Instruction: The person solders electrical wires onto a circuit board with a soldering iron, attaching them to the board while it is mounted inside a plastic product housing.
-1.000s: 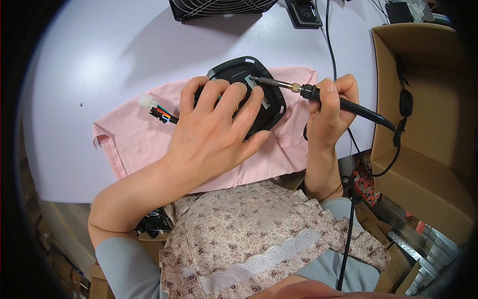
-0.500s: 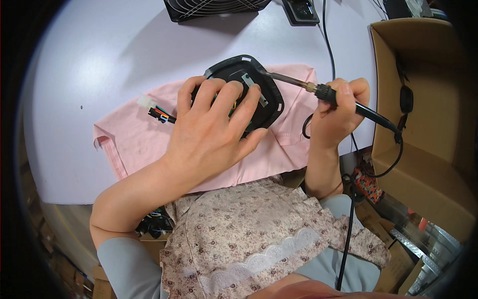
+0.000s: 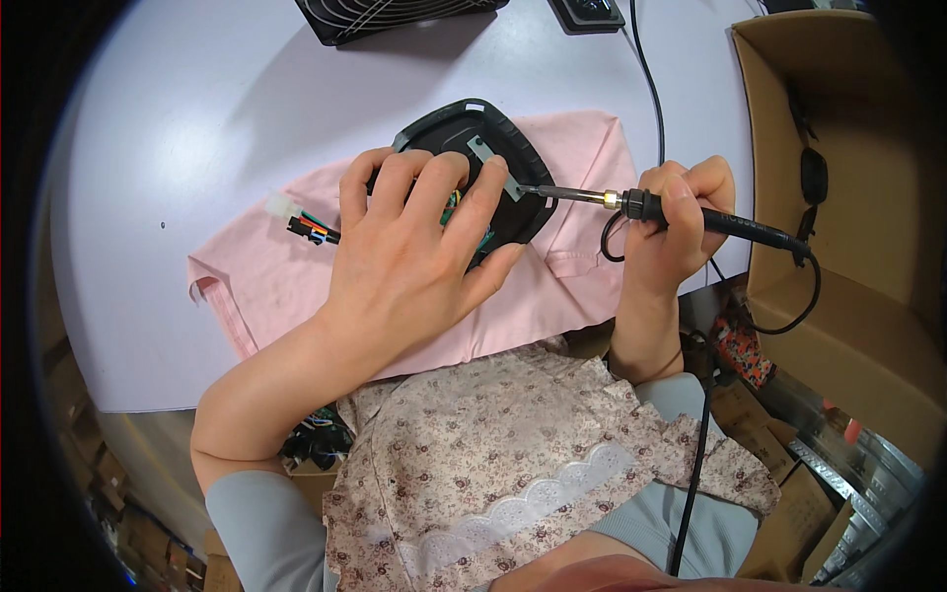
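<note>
My right hand [image 3: 681, 219] grips a soldering iron [image 3: 732, 225] by its black handle. The iron's tip touches or nearly touches the lower end of a light grey strip [image 3: 480, 148] on a black plastic housing [image 3: 528, 163]. Over the housing's left part my left hand [image 3: 409, 237] is spread with bent fingers, holding it down. Beneath that hand, bits of green board and wires show, mostly hidden. A white connector [image 3: 283, 206] and a black connector [image 3: 306, 230] on coloured wires stick out left of it. The housing lies on a pink cloth [image 3: 266, 261].
A black fan with a wire guard [image 3: 395, 12] stands at the back of the white table [image 3: 178, 118], beside a small black device [image 3: 589, 14]. To the right is an open cardboard box [image 3: 848, 109]. The iron's black cable [image 3: 811, 296] loops down near its front.
My right hand has brought the iron's tip down from the housing's upper edge to the strip's lower end. The left hand still holds the housing, and the whole view has shifted slightly.
</note>
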`<state>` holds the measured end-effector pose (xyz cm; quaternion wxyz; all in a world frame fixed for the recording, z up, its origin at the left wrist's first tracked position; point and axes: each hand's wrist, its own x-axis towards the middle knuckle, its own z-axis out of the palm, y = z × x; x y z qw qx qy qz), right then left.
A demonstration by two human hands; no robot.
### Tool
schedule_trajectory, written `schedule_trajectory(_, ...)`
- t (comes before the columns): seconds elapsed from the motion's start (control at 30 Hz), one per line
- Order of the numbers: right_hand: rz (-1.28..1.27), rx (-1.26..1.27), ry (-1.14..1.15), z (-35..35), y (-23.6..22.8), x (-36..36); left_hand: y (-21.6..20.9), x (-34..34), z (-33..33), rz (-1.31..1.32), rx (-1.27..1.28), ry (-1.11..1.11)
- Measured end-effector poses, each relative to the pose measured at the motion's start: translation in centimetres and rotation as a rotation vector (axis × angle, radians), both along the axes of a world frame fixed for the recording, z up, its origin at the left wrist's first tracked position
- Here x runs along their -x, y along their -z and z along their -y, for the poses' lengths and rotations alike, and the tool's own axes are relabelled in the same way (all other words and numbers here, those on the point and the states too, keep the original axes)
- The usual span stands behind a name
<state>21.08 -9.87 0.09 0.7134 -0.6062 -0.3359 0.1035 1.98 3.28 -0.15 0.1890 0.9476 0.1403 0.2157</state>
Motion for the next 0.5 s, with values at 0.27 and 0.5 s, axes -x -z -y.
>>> schedule_trajectory(0.27,0.012,0.017,-0.006,-0.11,0.01,0.07,0.08,0.16,-0.12,0.004,-0.006,0.002)
schedule_trajectory(0.5,-0.008,-0.065,-0.068,0.20,0.58,-0.30,0.11,0.23,-0.09,-0.004,-0.004,-0.007)
